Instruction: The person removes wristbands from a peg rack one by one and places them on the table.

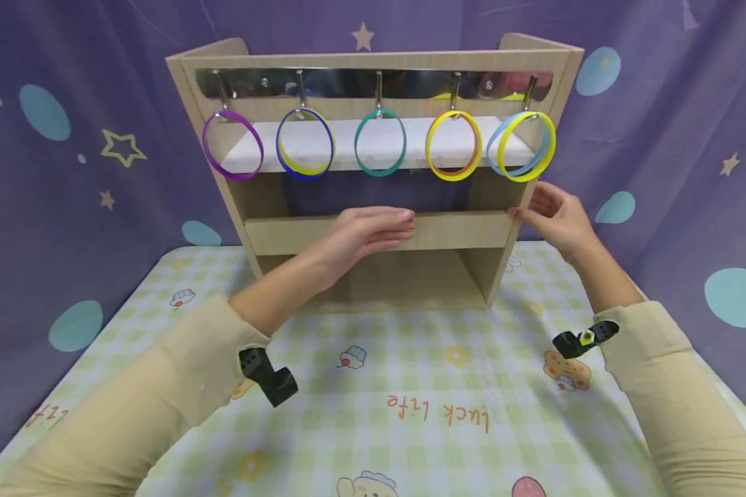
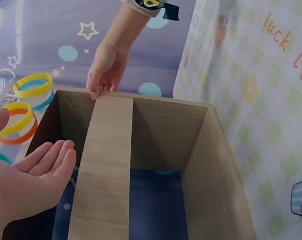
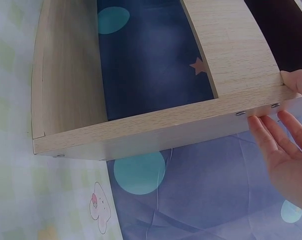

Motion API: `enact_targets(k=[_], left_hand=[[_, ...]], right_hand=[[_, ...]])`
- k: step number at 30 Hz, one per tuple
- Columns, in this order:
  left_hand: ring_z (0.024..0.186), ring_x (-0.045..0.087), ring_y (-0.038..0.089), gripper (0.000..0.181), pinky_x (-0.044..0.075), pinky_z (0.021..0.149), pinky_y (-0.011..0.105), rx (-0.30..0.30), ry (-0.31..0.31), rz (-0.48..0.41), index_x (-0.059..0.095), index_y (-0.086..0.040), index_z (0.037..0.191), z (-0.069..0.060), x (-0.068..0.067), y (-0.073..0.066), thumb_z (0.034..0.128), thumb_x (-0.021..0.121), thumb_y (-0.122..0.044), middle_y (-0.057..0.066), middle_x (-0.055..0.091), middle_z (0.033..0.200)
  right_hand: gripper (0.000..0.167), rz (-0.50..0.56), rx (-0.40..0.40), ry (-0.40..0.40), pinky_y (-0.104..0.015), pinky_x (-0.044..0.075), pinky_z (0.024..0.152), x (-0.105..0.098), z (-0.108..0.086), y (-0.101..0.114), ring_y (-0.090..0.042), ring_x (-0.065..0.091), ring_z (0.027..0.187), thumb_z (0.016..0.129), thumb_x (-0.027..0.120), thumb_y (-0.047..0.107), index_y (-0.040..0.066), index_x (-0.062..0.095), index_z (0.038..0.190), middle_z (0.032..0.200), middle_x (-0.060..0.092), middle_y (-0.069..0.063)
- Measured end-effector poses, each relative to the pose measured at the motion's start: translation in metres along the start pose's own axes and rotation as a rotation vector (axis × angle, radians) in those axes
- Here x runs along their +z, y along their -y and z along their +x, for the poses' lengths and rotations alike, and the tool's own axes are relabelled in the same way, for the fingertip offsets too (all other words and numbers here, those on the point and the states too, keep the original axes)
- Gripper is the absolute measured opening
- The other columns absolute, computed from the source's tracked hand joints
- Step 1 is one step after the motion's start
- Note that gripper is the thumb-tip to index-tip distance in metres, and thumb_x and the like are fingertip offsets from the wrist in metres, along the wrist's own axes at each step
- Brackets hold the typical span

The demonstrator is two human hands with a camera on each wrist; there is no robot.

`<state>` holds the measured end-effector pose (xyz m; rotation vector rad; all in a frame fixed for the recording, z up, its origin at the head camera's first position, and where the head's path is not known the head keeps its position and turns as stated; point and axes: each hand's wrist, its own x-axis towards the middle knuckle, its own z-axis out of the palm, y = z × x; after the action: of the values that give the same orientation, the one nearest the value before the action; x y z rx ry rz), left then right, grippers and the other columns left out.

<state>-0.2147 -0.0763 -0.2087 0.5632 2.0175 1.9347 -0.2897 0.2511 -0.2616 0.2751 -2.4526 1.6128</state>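
A wooden rack (image 1: 373, 61) stands upright on the table, with silicone wristbands hanging from its metal hook rail (image 1: 342, 84). My right hand (image 1: 559, 217) grips its right side panel (image 3: 151, 117), thumb at the front edge and fingers against the outer face. Before the rack's wooden crossbar (image 1: 454, 231), my left hand (image 1: 373, 231) is held up with fingers extended and nothing in it; in the left wrist view a gap shows between hand and crossbar. The hooks carry a purple wristband (image 1: 260, 141), a green wristband (image 1: 357, 141), and blue, yellow, orange and light-blue ones.
A white shelf (image 1: 410, 131) lies behind the hanging bands, and the rack's bottom board (image 1: 404, 279) sits below the crossbar. The checked tablecloth (image 1: 323, 421) spreads in front. A purple patterned curtain (image 1: 677, 172) surrounds the table at the back and sides.
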Motion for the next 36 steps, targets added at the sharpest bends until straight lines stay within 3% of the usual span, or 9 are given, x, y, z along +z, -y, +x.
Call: enact_targets(k=[11,22,36], left_hand=[[0.131,0.05,0.035,0.039,0.042,0.114,0.04,0.025,0.009,-0.013,0.053,0.005,0.132,0.011,0.017,-0.006,0.0981,0.05,-0.014,0.023,0.052,0.139],[0.126,0.055,0.034,0.035,0.044,0.112,0.04,0.045,-0.028,-0.053,0.059,0.005,0.125,0.025,0.04,-0.012,0.095,0.057,-0.012,0.024,0.058,0.132],[0.12,0.062,0.025,0.033,0.052,0.103,0.03,0.007,-0.037,-0.042,0.062,-0.001,0.124,0.039,0.061,-0.023,0.0952,0.059,-0.017,0.016,0.063,0.129]], right_hand=[[0.049,0.032,-0.018,-0.013,-0.006,0.051,0.078,0.002,-0.003,0.001,0.011,0.06,0.094,0.088,0.07,0.019,0.01,0.052,0.133,0.098,0.061,0.029],[0.051,0.035,-0.022,-0.013,-0.005,0.051,0.078,0.001,-0.002,0.001,0.011,0.059,0.094,0.089,0.069,0.019,0.008,0.05,0.135,0.1,0.061,0.029],[0.043,0.12,-0.057,-0.018,-0.007,0.052,0.076,0.004,-0.001,-0.001,0.009,0.062,0.092,0.087,0.07,0.013,0.013,0.056,0.127,0.098,0.064,0.026]])
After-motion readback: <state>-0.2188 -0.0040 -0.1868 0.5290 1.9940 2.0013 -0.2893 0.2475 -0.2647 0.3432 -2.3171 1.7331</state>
